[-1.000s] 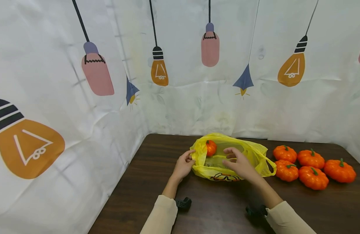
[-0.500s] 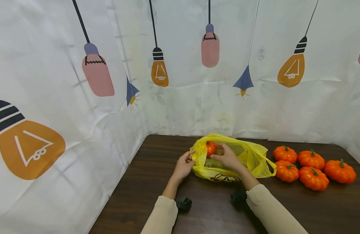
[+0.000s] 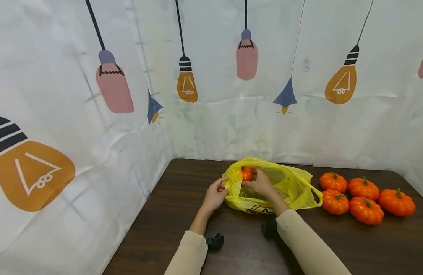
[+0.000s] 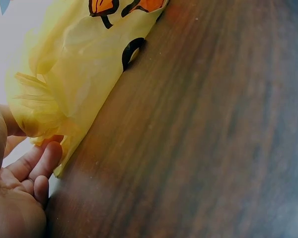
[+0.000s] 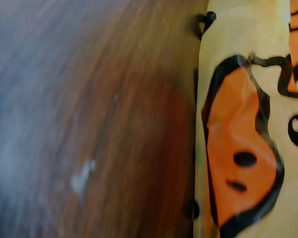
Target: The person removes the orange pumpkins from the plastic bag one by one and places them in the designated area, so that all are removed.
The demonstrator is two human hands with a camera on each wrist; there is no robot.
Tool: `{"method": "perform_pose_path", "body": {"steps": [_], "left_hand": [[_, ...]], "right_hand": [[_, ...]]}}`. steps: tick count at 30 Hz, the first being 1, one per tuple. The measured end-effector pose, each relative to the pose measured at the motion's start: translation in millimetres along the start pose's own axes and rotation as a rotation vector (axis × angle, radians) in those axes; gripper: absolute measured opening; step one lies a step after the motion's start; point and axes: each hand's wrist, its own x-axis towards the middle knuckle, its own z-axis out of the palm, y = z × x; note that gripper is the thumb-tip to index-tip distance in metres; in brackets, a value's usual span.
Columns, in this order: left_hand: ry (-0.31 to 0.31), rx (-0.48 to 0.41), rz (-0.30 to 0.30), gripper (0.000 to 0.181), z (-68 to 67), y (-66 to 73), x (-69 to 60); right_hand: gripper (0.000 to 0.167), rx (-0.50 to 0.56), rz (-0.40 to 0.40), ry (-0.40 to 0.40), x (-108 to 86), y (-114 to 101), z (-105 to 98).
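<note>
A yellow plastic bag [image 3: 294, 187] lies on its side on the table, its mouth spread toward me. My left hand [image 3: 214, 196] pinches its left rim; in the left wrist view, curled fingers [image 4: 49, 157] meet the gathered plastic. Inside the opening is a small orange pumpkin [image 3: 247, 173] with a green stem. My right hand [image 3: 261, 184] reaches into the bag and grips the pumpkin's right side, thumb in front and fingers partly hidden behind. The right wrist view shows only the bag's printed side [image 5: 243, 148] and the table, not the hand.
Several more orange pumpkins [image 3: 366, 211] stand grouped on the dark wooden table [image 3: 245, 252], right of the bag. The bag's handle loop [image 3: 316, 196] points toward them. Behind the table hangs a white cloth [image 3: 211, 126] printed with lamps.
My right hand has moved left and deeper into the bag, from above its opening to the pumpkin. The left hand has stayed at the bag's rim.
</note>
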Motion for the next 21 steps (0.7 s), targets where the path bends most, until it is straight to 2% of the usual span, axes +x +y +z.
{"method": "perform_pose_path", "body": {"steps": [10,21], "left_hand": [[0.009,0.007,0.003,0.045,-0.3,2.3,0.3],[0.016,-0.010,0.016,0.045,2.5,-0.9,0.1]], "right_hand": [[0.074,-0.065,0.015,0.088,1.2,-2.2,4.7],[0.074,-0.033,-0.003,0.089,-7.6,0.3,-3.9]]}}
